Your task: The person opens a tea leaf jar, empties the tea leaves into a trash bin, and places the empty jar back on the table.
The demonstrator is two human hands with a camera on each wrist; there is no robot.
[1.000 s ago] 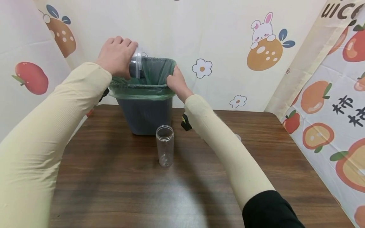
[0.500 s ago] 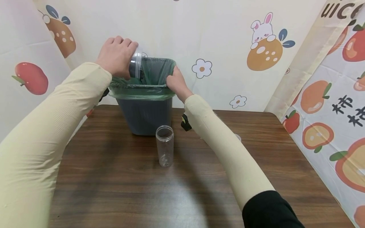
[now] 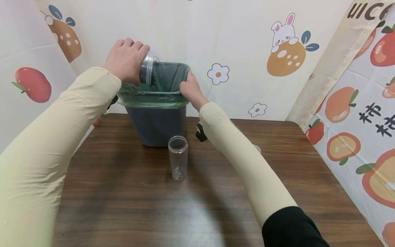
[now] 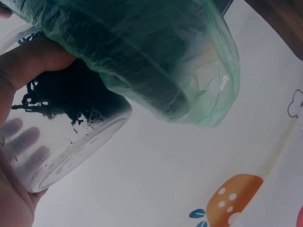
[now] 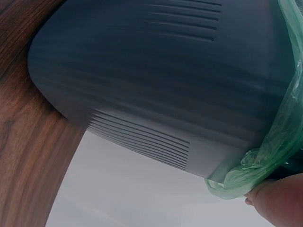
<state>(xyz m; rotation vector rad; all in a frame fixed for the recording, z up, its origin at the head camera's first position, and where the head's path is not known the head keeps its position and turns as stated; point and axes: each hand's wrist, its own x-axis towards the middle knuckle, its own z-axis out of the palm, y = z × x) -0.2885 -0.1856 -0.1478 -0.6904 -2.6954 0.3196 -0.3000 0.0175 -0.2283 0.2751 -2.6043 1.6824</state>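
My left hand (image 3: 126,62) grips a clear plastic jar (image 3: 146,70) tipped on its side, its mouth at the left of the bin's opening. Inside that jar, the left wrist view shows black stringy clumps (image 4: 71,92) with loose crumbs stuck to the wall; their kind is unclear. The fingers curl around the jar there, and the bag covers its mouth end. A dark blue-grey trash bin (image 3: 157,125) stands upright on the table, lined with a green plastic bag (image 3: 151,101) folded over the rim. At the right of that rim, my right hand (image 3: 192,91) holds both bag and edge.
A clear lidless plastic jar (image 3: 178,161) stands upright on the wooden table (image 3: 132,206), just in front of the bin. Part of a small clear object (image 3: 258,148) shows beyond my right forearm. Printed cloth (image 3: 234,41) hangs directly behind the table.
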